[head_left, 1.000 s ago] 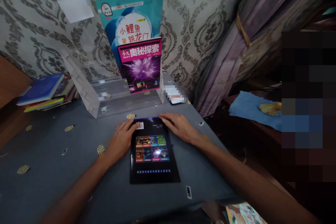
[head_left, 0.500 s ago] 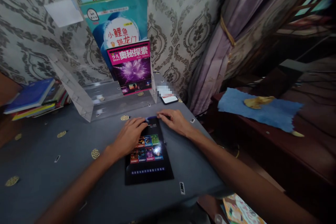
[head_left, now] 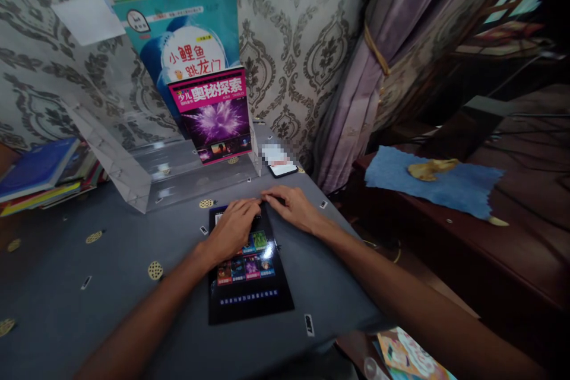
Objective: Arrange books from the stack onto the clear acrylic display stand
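Note:
A black book [head_left: 249, 303] lies flat on the grey tablecloth, rows of small coloured cover pictures facing up and its print upside down to me. My left hand [head_left: 235, 222] rests palm down across its upper part, fingers stretched out toward the far right corner and hiding some of the pictures. At that same corner, my right hand [head_left: 289, 205] has its thumb and fingertips closed on the book's edge. The fingertips of both hands almost meet there.
Behind the book, a clear plastic stand [head_left: 138, 190] holds a pink-and-purple book [head_left: 216, 122] before two taller blue ones. A phone [head_left: 282, 170] lies right of it. Stacked books [head_left: 38, 169] sit at the left. Beyond the table's right edge, a blue cloth [head_left: 396, 175] covers part of a brown surface.
My left hand has slid right over the book toward its far right corner, uncovering the upper left part. My right hand stays at the corner. The view has shifted slightly right.

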`<state>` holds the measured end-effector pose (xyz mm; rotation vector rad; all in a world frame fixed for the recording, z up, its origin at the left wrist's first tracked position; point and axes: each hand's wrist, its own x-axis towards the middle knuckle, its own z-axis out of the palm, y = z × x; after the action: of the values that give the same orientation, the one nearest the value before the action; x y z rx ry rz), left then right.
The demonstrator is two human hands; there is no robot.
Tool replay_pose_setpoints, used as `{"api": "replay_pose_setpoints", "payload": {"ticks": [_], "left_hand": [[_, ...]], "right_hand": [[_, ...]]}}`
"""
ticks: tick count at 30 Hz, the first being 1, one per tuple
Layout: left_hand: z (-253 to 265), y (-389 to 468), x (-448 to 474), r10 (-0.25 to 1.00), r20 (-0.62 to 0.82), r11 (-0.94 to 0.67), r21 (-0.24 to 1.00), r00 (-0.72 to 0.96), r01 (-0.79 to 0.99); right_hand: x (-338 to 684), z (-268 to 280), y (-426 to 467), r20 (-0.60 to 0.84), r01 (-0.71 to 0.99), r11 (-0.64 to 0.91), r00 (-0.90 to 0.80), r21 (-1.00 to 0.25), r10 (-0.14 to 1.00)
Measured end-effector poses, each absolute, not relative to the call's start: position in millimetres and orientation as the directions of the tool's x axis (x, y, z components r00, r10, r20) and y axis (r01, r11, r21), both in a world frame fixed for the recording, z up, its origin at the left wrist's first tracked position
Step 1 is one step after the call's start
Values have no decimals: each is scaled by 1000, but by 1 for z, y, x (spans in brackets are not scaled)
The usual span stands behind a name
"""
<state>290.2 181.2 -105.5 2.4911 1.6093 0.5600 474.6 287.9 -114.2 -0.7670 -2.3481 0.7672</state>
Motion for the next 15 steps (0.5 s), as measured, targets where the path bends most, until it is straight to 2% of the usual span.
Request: {"api": "replay_pose_setpoints", "payload": {"ticks": [10, 15], "left_hand": [[-110, 183, 290, 894, 267, -429, 281, 359, 859], [-115, 184, 289, 865, 314, -466, 214, 391, 859]], "right_hand": [[474, -116, 289, 317, 352, 687, -692, -635, 648], [474, -117, 288, 343, 341, 683, -669, -646, 659]]}}
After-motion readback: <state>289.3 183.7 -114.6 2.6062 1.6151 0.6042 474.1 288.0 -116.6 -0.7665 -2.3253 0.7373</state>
